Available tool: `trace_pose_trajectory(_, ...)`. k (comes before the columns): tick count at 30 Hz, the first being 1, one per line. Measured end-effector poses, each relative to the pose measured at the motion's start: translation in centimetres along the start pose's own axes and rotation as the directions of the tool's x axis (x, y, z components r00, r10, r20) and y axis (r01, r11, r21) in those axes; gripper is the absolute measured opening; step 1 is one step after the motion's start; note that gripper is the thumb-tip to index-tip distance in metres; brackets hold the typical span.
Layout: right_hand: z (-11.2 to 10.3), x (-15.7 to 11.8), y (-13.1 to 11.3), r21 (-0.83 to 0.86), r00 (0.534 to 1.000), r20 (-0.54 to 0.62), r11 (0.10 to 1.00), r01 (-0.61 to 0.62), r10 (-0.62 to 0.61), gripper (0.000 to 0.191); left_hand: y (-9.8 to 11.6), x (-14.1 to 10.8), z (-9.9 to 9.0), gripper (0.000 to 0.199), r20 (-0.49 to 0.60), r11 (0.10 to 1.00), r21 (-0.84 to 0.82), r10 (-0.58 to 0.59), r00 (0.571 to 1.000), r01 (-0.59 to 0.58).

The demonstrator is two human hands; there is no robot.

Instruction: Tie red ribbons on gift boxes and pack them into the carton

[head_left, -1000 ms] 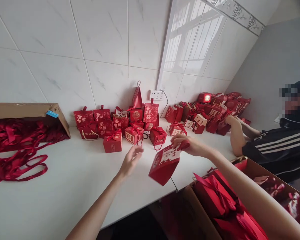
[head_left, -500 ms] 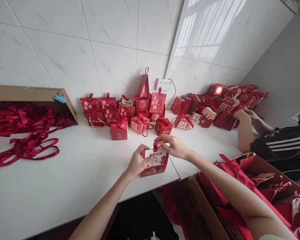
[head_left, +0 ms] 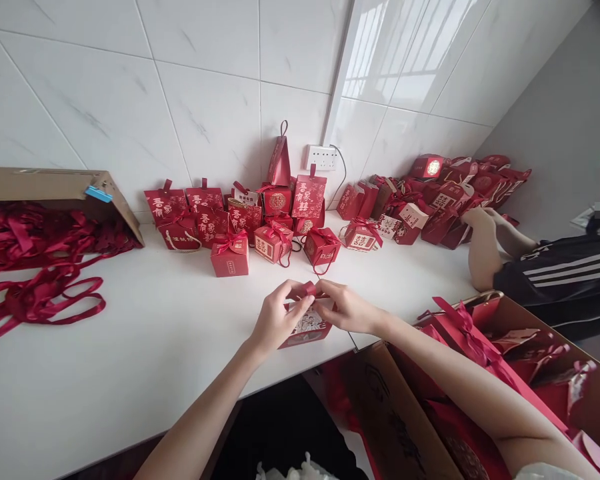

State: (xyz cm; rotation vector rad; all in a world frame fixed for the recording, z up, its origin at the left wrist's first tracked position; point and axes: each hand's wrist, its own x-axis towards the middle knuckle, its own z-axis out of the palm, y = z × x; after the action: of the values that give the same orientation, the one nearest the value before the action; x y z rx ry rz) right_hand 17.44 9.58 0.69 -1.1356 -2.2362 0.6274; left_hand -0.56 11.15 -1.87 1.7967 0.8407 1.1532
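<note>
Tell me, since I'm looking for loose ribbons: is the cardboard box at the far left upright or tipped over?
Tipped over. The cardboard box lies on its side on the white counter, and red ribbons spill from its open end.

White marbled tiles (head_left: 205,113) lined the wall behind a white counter (head_left: 105,360); window light glared on the corner tiles (head_left: 380,73), above a socket (head_left: 321,158)

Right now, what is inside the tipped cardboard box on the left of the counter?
The cardboard box lies on its side with red ribbons spilling from its open mouth onto the white counter. How far back the ribbons fill it is hidden by its top panel.
</note>
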Motion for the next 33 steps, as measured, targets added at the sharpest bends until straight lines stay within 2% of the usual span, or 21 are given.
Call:
trace_pose_trajectory(4, 0.5, 0.0, 0.1, -0.016, 0.999, -0.033, 1.0, -0.022, 0.021, 0.005, 0.0, 0.7, 0.4, 0.022, -0.031, 0.997, -0.05, -0.058, 0.998, 0.056)
trace_pose_trajectory(8, 0.6, 0.1, 0.4, 0.009, 0.999, -0.036, 1.0, -0.028, 0.028, 0.01, -0.2, 1.0, 0.6, 0.02, -0.081, 0.998, 0.05, 0.04, 0.996, -0.036)
trace_pose_trajectory(11, 0.6, 0.2, 0.6, -0.008, 0.999, -0.04, 1.0, 0.02, -0.02, 0.007, -0.4, 0.9, 0.7, 0.02, -0.097, 0.994, 0.07, 0.085, 0.992, -0.079)
trace_pose_trajectory(14, 0.6, 0.1, 0.9, -0.025, 0.996, -0.041, 0.996, 0.08, -0.081, 0.007, -0.5, 0.9, 0.9, 0.018, -0.123, 0.997, 0.033, 0.068, 0.99, -0.065)
trace_pose_trajectory(19, 0.7, 0.0, 1.4, -0.034, 0.994, -0.027, 0.994, 0.103, -0.104, 0.005, -0.4, 1.0, 1.2, 0.021, -0.147, 1.0, 0.002, 0.029, 0.989, -0.029)
trace_pose_trajectory(22, 0.7, -0.1, 1.7, -0.043, 0.994, -0.025, 0.994, 0.102, -0.103, 0.004, -0.4, 0.9, 0.9, 0.023, -0.119, 0.999, -0.004, 0.035, 0.992, -0.036)
trace_pose_trajectory(27, 0.7, 0.0, 1.6, 0.0, 0.996, -0.019, 0.996, 0.087, -0.087, 0.009, -1.2, 0.5, 0.0, 0.016, 0.038, 0.992, -0.082, 0.099, 0.994, -0.096)
trace_pose_trajectory(31, 0.8, 0.1, 1.3, -0.007, 0.998, -0.029, 0.999, 0.053, -0.053, 0.013, -2.0, 0.2, 0.3, 0.011, -0.071, 0.99, -0.012, 0.138, 0.988, -0.139)
trace_pose_trajectory(33, 0.8, 0.1, 1.3, -0.018, 0.998, -0.033, 0.998, 0.057, -0.057, 0.015, -2.1, 0.3, 0.5, 0.01, -0.095, 0.977, 0.021, 0.214, 0.972, -0.213)
